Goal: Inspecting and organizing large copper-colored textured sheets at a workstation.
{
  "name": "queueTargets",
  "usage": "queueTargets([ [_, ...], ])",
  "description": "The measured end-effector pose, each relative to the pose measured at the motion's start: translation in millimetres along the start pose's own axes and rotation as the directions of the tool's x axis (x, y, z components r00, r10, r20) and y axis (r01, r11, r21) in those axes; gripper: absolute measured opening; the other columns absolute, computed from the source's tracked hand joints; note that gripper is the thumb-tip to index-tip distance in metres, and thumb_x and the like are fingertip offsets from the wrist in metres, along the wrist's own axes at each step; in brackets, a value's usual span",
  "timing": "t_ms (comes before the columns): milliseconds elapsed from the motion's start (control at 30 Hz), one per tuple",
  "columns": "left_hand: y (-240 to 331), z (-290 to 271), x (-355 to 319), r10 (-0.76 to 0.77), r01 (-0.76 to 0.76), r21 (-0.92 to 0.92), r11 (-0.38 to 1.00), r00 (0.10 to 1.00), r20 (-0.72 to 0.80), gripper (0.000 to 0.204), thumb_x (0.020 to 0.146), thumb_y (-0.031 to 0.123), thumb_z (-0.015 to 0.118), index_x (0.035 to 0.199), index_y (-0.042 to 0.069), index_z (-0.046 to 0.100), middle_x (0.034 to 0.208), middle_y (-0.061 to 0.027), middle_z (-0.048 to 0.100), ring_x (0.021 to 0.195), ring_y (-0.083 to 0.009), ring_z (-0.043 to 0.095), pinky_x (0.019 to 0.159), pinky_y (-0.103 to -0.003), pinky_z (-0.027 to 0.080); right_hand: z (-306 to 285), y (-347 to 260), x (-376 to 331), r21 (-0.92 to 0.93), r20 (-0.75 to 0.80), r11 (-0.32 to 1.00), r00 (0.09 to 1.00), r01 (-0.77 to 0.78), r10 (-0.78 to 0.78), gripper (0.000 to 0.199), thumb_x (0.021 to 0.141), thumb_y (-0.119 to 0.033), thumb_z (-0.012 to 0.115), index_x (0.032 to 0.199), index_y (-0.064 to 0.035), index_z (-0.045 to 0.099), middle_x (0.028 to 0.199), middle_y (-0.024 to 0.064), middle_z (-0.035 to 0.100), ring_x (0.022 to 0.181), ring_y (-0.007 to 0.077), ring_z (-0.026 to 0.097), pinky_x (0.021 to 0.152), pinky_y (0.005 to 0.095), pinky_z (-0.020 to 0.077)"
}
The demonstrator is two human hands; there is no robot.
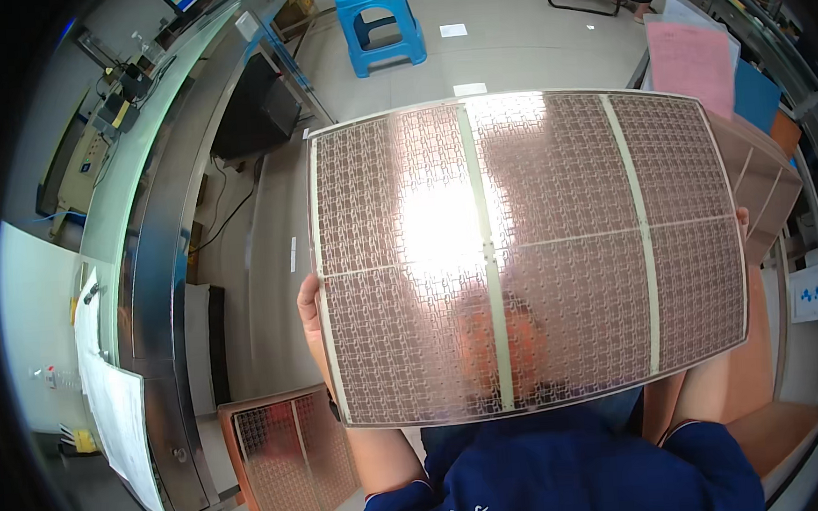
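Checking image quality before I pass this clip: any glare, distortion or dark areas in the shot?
Head view: a bright glare patch washes out the patterned copper sheet left of centre; fisheye bends its edges and the workbench; the corners go black; the left hand at the sheet's edge stays sharp.

2 patterned sheets (530, 248), 1 stool (379, 18)
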State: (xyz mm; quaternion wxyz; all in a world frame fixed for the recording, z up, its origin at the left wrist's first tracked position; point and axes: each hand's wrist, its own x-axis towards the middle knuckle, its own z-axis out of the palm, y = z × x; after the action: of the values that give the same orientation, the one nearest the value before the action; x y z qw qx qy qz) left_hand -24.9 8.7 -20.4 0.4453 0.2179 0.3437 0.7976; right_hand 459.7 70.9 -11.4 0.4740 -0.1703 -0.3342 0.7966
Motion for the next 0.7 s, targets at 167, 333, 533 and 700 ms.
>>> queueTargets([
  [167, 11, 26, 20, -0.389, 0.345, -0.369, 0.863, 0.92, -0.051, 0.037, 0.092, 0.031, 0.043, 0.118, 0.005, 0.05, 0.109, -0.0169, 0.058, 0.087, -0.0218, 0.064, 0.067, -0.029, 0.059, 20, 11, -23, -0.16, -0.344, 0.979, 0.923, 0.126, -0.175, 0.039, 0.096, -0.033, 0.032, 0.115, -0.0058, 0.052, 0.115, 0.0141, 0.055, 0.085, 0.0209, 0.063, 0.066, 0.036, 0.0566],
  [333, -2, 11, 12, -0.333, 0.424, -0.317, 0.848, 0.892, 0.305, 0.045, 0.093, 0.036, 0.039, 0.123, 0.004, 0.047, 0.118, -0.0177, 0.053, 0.102, -0.0236, 0.057, 0.085, -0.037, 0.05, 1, 37, -27, -0.192, -0.47, 0.969, 0.852, 0.156, -0.231, 0.037, 0.096, -0.029, 0.033, 0.113, -0.0022, 0.053, 0.109, 0.0121, 0.058, 0.083, 0.0178, 0.063, 0.065, 0.0326, 0.0553],
  [533, -42, -4, -2, -0.266, 0.381, -0.462, 0.801, 0.918, 0.295, 0.05, 0.094, 0.039, 0.038, 0.129, 0.003, 0.04, 0.135, -0.0142, 0.039, 0.125, -0.0244, 0.036, 0.105, -0.044, 0.028, 39, 78, 16, -0.161, -0.525, 0.939, 0.78, 0.303, -0.341, 0.026, 0.095, -0.019, 0.041, 0.109, -0.0017, 0.053, 0.101, 0.0053, 0.06, 0.092, 0.0131, 0.057, 0.082, 0.0253, 0.0463],
  [700, -61, 43, -52, -0.341, 0.441, -0.313, 0.841, 0.882, 0.325, 0.045, 0.094, 0.022, 0.044, 0.134, 0.006, 0.031, 0.135, -0.0108, 0.039, 0.121, -0.0237, 0.04, 0.105, -0.04, 0.029, 45, 113, 30, -0.108, -0.377, 0.919, 0.839, 0.38, -0.392, 0.03, 0.093, -0.013, 0.045, 0.122, -0.0041, 0.047, 0.111, 0.0064, 0.057, 0.102, 0.0145, 0.055, 0.087, 0.0269, 0.0451],
])
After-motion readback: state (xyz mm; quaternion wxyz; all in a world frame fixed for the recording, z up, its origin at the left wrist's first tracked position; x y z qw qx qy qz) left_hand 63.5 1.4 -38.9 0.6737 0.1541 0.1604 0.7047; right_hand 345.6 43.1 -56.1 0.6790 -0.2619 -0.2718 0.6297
